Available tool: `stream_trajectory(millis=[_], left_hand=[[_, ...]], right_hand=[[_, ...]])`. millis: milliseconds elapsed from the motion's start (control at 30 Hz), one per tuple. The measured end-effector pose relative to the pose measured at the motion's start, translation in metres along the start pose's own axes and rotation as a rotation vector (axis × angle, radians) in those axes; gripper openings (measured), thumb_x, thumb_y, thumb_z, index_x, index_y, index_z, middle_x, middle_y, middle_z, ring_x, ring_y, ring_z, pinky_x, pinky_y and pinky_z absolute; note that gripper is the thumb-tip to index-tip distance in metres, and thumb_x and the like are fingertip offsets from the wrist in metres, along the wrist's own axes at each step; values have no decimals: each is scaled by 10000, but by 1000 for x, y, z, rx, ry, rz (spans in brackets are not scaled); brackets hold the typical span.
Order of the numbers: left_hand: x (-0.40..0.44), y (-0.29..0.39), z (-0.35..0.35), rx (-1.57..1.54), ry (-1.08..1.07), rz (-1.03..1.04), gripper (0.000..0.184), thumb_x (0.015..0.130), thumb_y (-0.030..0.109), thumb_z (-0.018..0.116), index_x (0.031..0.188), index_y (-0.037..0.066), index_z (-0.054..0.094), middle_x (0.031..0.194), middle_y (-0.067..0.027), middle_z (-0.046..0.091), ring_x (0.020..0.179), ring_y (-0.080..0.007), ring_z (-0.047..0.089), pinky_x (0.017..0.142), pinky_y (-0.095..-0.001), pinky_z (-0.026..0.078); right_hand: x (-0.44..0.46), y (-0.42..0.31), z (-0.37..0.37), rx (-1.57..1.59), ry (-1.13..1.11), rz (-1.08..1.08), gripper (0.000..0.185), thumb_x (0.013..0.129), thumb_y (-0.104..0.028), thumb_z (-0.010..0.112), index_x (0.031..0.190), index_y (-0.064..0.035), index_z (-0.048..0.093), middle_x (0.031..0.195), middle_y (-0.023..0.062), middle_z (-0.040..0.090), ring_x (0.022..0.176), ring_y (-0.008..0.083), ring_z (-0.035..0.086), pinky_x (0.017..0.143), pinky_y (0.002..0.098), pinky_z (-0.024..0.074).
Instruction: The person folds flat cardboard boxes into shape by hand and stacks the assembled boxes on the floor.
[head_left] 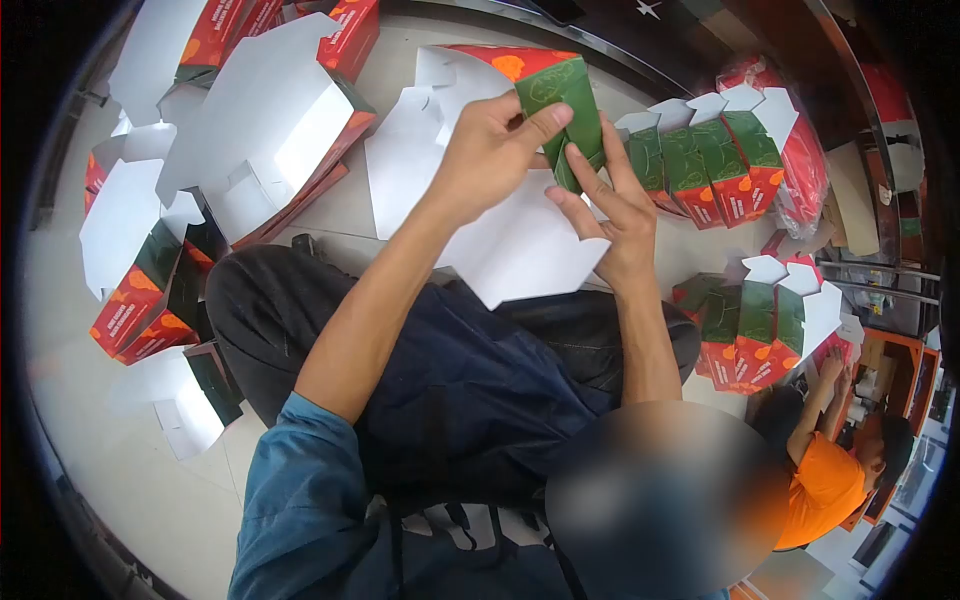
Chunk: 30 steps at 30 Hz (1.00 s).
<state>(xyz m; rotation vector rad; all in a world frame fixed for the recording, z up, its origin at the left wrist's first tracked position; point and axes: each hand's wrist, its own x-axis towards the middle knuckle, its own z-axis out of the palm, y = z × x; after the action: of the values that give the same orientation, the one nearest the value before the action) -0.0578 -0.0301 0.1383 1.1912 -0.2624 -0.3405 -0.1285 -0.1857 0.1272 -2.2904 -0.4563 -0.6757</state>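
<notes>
Over my crossed legs (265,320), I grip one carton (557,95) with both hands: my left hand (495,150) presses a thumb on its green end, and my right hand (620,220) holds that end's edge between the fingers. Its white flaps (530,245) spread below. Folded cartons (735,170) stand to my right; beyond, a person in orange (825,490) sits.

Hands (490,150) (622,218) hold red-green carton (550,90); other cartons (708,172) nearby.
</notes>
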Motion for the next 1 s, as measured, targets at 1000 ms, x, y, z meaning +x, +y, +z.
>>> stream_trajectory(millis=[1000], left_hand=[[-5, -26, 22, 1, 130, 244, 280, 936, 192, 602, 1085, -46, 598, 991, -114, 657, 888, -158, 642, 717, -323, 531]], right_hand=[[-6, 24, -3, 416, 42, 333, 597, 720, -141, 846, 1228, -55, 545, 1393, 168, 475, 1250, 277, 501, 1032, 414, 415]])
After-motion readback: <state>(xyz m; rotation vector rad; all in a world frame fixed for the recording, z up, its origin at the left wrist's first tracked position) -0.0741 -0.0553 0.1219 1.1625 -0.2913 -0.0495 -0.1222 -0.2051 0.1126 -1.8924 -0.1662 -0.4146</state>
